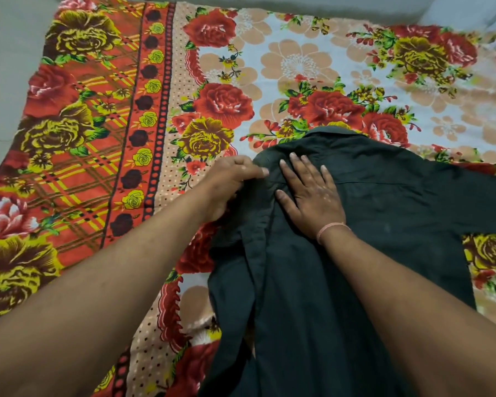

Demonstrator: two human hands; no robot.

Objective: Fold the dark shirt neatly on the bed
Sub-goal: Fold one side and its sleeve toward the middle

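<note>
The dark shirt (384,213) lies back-up on the flowered bed sheet (298,61), collar pointing away from me. Its left side and sleeve are folded inward over the back, forming a long vertical flap. The right sleeve stretches out toward the right edge of the view. My left hand (229,184) pinches the folded fabric at the left shoulder. My right hand (309,196) lies flat with fingers spread on the shirt's upper back, just below the collar, pressing it down. A pink thread band circles my right wrist.
The sheet's orange plaid border with yellow roses (78,156) covers the left part of the bed. Pale grey floor (3,67) shows beyond the bed's left and far edges. My forearms cross the lower part of the view.
</note>
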